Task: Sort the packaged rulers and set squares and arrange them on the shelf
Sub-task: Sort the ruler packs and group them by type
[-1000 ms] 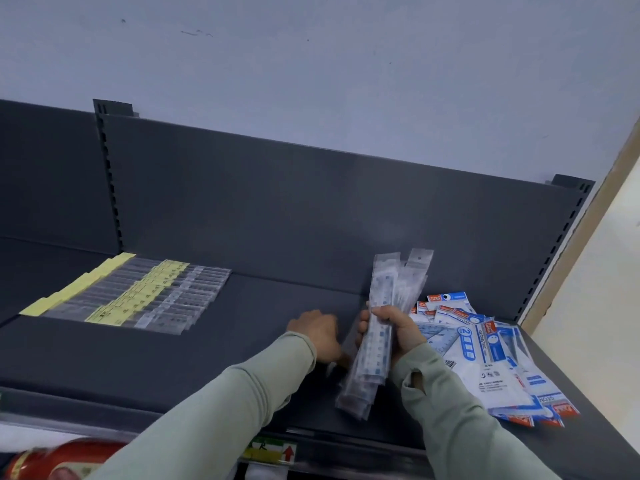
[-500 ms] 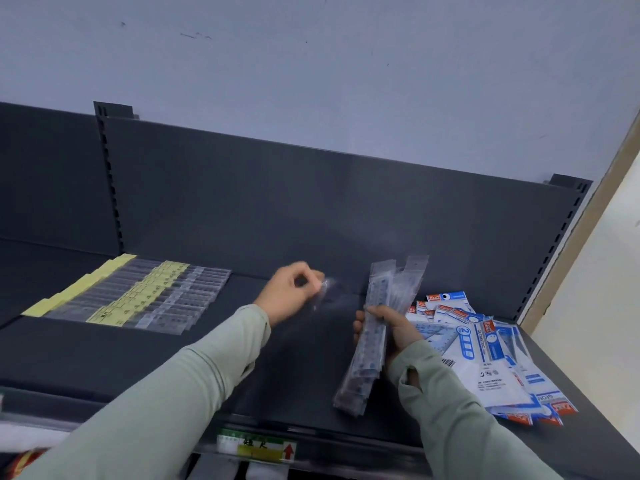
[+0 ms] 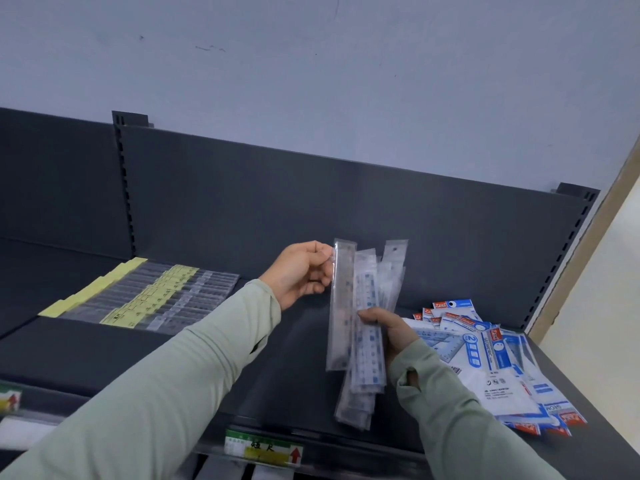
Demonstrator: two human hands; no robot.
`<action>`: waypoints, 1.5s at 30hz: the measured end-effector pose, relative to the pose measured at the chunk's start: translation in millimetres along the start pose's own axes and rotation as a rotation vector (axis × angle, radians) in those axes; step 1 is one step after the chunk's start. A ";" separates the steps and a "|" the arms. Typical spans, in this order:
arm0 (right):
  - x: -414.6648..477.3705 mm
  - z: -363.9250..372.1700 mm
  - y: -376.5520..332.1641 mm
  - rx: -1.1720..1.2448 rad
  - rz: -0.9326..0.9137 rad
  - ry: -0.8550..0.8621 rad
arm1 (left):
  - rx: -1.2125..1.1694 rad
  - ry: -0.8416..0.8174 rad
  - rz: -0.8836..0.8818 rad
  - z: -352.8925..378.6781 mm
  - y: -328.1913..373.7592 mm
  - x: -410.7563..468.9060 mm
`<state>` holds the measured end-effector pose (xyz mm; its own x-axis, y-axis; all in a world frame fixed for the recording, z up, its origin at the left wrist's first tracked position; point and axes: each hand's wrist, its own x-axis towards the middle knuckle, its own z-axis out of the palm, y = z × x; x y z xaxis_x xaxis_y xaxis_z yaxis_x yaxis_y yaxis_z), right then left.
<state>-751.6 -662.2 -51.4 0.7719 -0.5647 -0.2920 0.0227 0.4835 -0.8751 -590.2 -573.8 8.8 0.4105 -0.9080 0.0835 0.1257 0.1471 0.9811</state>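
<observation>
The shelf [image 3: 298,368] is smooth, matt, dark-grey painted metal. The rulers [image 3: 367,355] are in clear, glossy plastic wraps. The set-square packs [image 3: 498,386] are glossy printed plastic. The yellow labels [image 3: 83,296] look like matt paper. The sleeve [image 3: 173,375] is soft matt cloth. The wall [image 3: 346,81] is matt paint, faintly scuffed.

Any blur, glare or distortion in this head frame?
Head view: soft even light, no hard shadows; the bundle of clear plastic ruler packets in the right hand shows faint sheen, markings unreadable; the yellow shelf-edge tag at lower left is smeared; the dark grey back panel slants across the wide-angle frame.
</observation>
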 end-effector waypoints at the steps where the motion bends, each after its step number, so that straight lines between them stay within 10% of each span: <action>1: 0.8 0.2 1.1 -0.007 -0.005 -0.018 | -0.013 -0.020 -0.022 -0.4 0.6 -0.2; 15: 10.4 16.2 13.7 0.006 -0.024 -0.033 | -0.174 0.404 -0.243 8.9 -28.4 -4.9; 25: 19.6 16.9 19.3 0.021 0.016 0.223 | 0.442 0.180 -0.254 -0.8 -37.9 -8.5; 45: 25.6 18.8 17.8 -0.017 0.017 0.091 | 0.132 0.245 -0.227 -4.7 -32.0 -1.7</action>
<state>-719.5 -655.5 -67.2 0.7114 -0.6151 -0.3398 -0.0015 0.4822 -0.8761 -590.7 -575.2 -23.6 0.5922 -0.7882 -0.1676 0.1271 -0.1140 0.9853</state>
